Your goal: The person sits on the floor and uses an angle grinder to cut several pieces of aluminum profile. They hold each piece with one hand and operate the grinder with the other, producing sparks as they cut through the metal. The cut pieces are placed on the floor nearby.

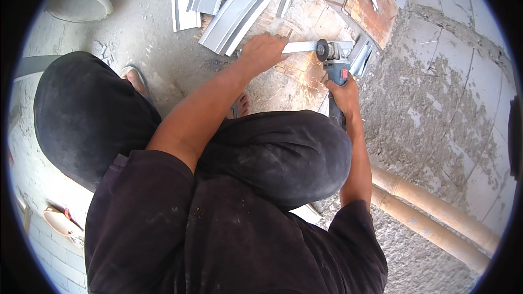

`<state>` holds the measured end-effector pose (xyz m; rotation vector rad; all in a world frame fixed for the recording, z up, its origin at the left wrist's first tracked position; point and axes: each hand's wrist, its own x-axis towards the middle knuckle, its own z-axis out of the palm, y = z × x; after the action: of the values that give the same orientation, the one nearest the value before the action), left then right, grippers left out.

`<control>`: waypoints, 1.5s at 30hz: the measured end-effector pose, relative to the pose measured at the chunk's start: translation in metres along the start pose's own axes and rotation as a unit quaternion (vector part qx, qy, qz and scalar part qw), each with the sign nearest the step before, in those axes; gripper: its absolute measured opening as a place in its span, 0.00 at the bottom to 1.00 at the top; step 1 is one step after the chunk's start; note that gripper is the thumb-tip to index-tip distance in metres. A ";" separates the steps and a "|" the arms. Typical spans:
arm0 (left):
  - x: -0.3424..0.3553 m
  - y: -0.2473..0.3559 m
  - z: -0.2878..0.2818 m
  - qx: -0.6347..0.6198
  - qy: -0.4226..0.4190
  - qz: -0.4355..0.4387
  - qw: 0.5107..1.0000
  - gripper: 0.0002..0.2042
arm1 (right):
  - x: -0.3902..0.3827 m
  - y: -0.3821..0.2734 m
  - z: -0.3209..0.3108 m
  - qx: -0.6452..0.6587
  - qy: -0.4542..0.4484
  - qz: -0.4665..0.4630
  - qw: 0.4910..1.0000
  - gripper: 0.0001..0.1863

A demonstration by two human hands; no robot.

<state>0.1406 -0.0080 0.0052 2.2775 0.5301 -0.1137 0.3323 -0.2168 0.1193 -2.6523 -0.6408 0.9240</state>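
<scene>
My right hand is wrapped round the body of a blue-grey angle grinder with a red switch. Its dark disc meets a light metal strip, and orange sparks spray down toward me from the contact. At the strip's left end, my left hand grips it with the fingers closed over it. Under the strip lies a worn wooden board. Part of the grinder's rear end is hidden by my right wrist and knee.
Several silvery metal channels lie beyond my left hand. A brown board leans at the far right by a block wall. Two bamboo poles lie at the right. A wide pipe stands far left; my sandalled feet are close by.
</scene>
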 end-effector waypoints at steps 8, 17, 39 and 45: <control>-0.001 0.002 -0.005 -0.005 -0.014 -0.012 1.000 0.17 | 0.002 -0.004 0.001 -0.014 -0.006 0.008 1.000 0.37; -0.002 0.001 -0.007 -0.019 0.012 -0.026 0.999 0.18 | -0.019 0.026 0.020 -0.001 0.006 0.048 0.999 0.35; -0.022 0.042 -0.013 0.070 0.138 -0.089 0.984 0.56 | -0.158 0.049 0.045 0.657 0.150 0.164 0.720 0.45; -0.045 0.037 -0.001 0.126 0.085 -0.077 0.985 0.59 | -0.145 0.048 0.071 0.697 0.151 0.123 0.690 0.43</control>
<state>0.1149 -0.0452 0.0418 2.5050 0.8232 -0.0659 0.2007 -0.3225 0.1230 -1.3584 0.4450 0.5563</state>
